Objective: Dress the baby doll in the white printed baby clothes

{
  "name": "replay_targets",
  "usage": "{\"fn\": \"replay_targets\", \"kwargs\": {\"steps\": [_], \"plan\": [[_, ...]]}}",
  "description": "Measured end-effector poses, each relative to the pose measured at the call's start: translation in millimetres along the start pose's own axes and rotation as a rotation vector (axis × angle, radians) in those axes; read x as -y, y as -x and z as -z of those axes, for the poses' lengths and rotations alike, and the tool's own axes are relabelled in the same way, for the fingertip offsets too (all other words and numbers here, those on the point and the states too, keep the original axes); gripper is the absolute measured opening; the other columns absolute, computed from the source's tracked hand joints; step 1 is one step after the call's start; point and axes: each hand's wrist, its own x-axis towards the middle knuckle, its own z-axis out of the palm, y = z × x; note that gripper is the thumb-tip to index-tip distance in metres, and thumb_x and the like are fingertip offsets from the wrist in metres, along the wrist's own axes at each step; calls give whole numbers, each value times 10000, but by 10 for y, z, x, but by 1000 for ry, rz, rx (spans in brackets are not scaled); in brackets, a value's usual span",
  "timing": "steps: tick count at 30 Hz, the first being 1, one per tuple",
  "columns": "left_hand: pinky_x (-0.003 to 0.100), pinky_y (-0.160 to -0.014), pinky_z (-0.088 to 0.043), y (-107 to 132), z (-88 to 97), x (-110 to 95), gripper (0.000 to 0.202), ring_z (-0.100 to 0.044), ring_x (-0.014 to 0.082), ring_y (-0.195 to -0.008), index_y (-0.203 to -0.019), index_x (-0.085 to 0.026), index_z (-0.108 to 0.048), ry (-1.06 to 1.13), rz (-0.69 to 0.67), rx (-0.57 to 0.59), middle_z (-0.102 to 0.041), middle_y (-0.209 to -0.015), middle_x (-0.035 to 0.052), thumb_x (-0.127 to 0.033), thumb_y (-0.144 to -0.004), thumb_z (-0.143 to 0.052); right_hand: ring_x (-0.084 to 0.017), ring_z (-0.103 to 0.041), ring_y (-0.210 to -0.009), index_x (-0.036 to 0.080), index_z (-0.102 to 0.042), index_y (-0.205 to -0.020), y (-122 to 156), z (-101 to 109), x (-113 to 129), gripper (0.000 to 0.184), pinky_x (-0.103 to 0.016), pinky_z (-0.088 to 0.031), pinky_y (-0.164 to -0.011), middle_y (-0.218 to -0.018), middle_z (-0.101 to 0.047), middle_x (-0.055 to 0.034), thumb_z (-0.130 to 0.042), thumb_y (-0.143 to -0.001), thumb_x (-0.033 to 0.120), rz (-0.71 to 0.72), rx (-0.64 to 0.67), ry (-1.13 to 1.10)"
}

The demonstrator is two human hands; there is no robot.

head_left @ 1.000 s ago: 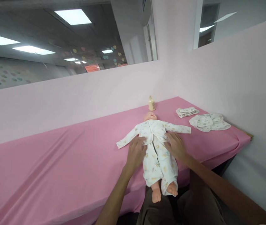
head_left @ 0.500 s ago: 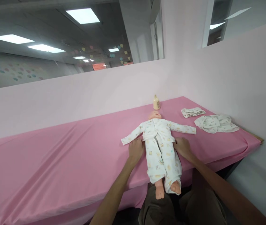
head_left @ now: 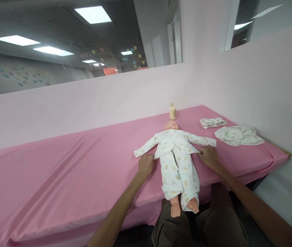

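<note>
A baby doll [head_left: 172, 125] lies on its back on the pink-covered table, its feet over the front edge. It wears a white printed top [head_left: 171, 140] and matching trousers [head_left: 180, 171]. My left hand [head_left: 146, 165] is closed on the top's lower hem at the left side. At the other side my right hand [head_left: 208, 157] pinches the opposite hem corner, pulled out sideways from the doll's waist. Both sleeves spread outward. The doll's bare feet [head_left: 176, 209] stick out of the trouser legs.
Behind the doll's head stands a cream pump bottle [head_left: 173, 112]. Folded printed cloth [head_left: 213, 122] and a looser white cloth piece [head_left: 239, 135] lie at the right. The pink sheet [head_left: 58, 185] has creases on the left. Walls border the back and right sides.
Both hands have moved outward, away from the doll's waist, with the right one also going slightly up. The top's hem is now stretched wider on both sides.
</note>
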Motion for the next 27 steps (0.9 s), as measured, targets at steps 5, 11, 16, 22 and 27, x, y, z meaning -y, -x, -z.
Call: {"fn": "replay_targets", "kwargs": {"steps": [5, 11, 16, 22, 27], "plan": [[348, -690, -421, 158, 44, -107, 221, -605, 261, -792, -697, -183, -520, -13, -119, -13, -636, -787, 116, -89, -845, -386, -290, -545, -944, 199, -559, -671, 83, 13, 57, 181, -391, -362, -819, -816, -654, -96, -524, -848, 214, 117, -29, 28], [318, -682, -456, 103, 322, -336, 130, -606, 220, -870, -924, -208, -552, 319, -43, -253, -654, -978, 72, -202, -878, -430, -259, -520, -899, 175, -624, -978, 95, 198, 468, 203, -378, -361, -819, -947, -635, -104, -453, -872, 148, 249, -213, -20], [345, -742, -444, 42, 390, -560, 168, -571, 214, -814, -884, -191, -554, 190, -363, -348, -625, -836, 58, -147, -907, -393, -209, -506, -823, 196, -614, -833, 96, 297, 793, 256, -340, -369, -794, -811, -603, -56, -386, -947, 167, 472, -232, -126], [368, -734, -427, 95, 393, -706, 155, -546, 237, -838, -855, -196, -537, 35, -579, -215, -579, -850, 75, -122, -911, -413, -206, -518, -815, 195, -600, -765, 158, 346, 914, 291, -349, -389, -801, -812, -617, -59, -386, -961, 173, 653, -92, -84], [397, -824, -450, 114, 566, -696, 200, -542, 246, -964, -1062, -195, -563, 89, -583, -116, -593, -1053, 96, -188, -895, -452, -147, -556, -741, 197, -604, -726, -146, 553, 872, 219, -281, -395, -729, -761, -640, -16, -448, -874, 155, 407, 2, -357]]}}
